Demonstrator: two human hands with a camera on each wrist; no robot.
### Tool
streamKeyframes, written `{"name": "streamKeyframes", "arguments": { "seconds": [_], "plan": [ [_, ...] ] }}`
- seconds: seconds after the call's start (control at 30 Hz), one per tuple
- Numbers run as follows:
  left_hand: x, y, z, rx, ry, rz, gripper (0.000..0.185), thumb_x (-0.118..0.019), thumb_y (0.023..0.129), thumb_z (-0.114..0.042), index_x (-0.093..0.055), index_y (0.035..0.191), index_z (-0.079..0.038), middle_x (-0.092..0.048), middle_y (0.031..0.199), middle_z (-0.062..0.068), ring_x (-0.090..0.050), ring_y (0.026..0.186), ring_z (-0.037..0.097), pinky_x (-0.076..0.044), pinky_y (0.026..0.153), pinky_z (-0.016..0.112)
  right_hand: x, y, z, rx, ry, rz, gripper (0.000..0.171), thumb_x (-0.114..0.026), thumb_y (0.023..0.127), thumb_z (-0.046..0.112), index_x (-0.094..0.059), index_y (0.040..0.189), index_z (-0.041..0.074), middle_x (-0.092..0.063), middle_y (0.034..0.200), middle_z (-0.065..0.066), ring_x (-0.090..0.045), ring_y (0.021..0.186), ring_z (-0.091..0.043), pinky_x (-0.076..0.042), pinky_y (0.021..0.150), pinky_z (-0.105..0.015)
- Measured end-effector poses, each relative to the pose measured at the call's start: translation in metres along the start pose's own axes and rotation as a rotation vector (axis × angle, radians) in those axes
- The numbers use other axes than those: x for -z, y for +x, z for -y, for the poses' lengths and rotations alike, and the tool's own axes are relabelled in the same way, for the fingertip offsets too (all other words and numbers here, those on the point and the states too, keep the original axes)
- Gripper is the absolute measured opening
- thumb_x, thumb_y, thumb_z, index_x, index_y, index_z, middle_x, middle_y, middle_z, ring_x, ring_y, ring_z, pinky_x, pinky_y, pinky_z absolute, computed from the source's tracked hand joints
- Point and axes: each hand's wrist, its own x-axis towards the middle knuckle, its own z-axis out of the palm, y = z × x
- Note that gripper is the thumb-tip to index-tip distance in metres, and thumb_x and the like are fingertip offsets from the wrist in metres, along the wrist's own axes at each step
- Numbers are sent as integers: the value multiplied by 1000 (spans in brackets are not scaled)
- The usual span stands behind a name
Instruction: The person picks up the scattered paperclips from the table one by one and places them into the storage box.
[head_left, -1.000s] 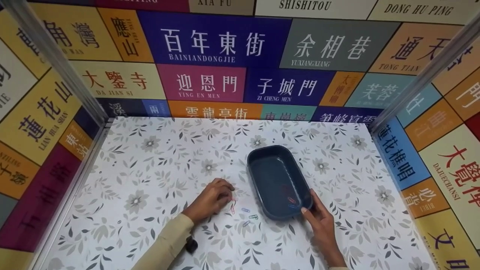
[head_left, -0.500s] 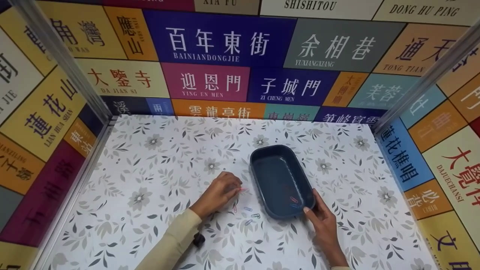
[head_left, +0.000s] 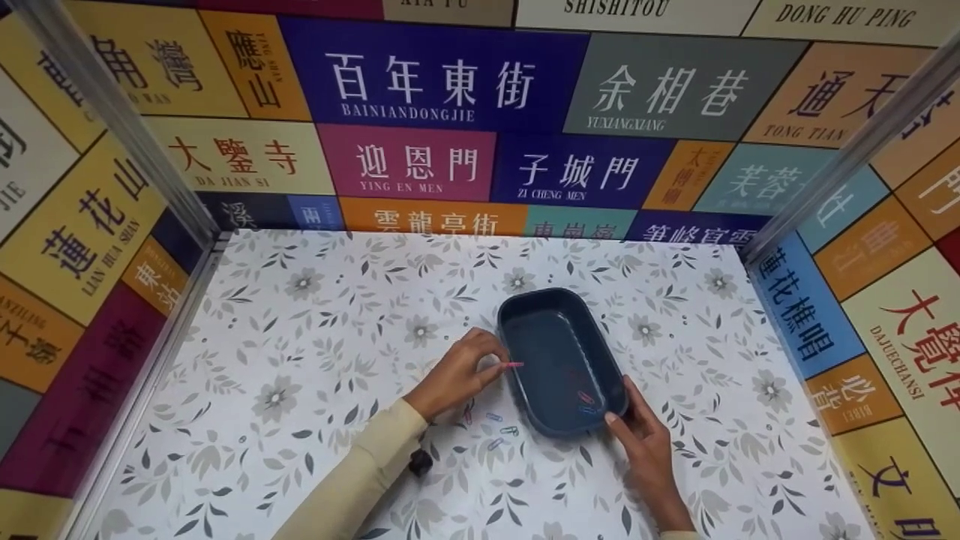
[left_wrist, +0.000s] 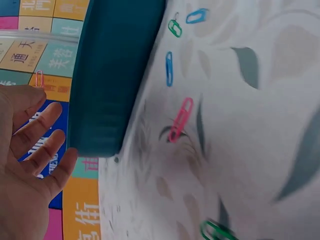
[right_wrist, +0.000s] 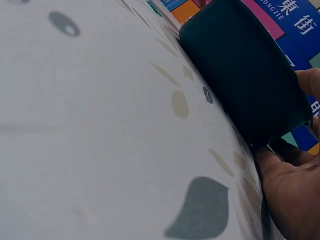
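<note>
Left hand [head_left: 459, 371] carried pink clip [head_left: 512, 364] over tray [head_left: 561, 360] rim — pinching grip | floral tabletop [head_left: 315, 337], probably paper

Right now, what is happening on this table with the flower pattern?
A person is gathering paper clips into a dark blue tray. The left hand pinches a pink paper clip and holds it just over the tray's left rim. The right hand grips the tray's near right corner. A few clips already lie inside the tray, and several more loose clips lie on the table beside it.
</note>
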Motion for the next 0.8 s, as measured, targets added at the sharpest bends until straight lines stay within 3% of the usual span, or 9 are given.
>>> {"name": "streamKeyframes", "arguments": {
  "seconds": [0.53,0.8],
  "plan": [
    [-10,26,-10,79,-70,136,7,-74,107,-10,-80,109,-7,-76,105,6,-69,98,20,-61,88,44,2,0,1,-14,-15,23,72,-70,105,-3,-40,169,4,-36,175,-20,-51,144,4,-44,115,-19],
    [-12,43,-15,91,-70,175,8,-74,105,-8,-81,107,-5,-78,102,6,-68,92,15,-58,85,31,1,0,3,-30,-3,19,72,-71,104,-4,-40,168,2,-37,175,-18,-50,144,6,-42,116,-19]
  ]
}}
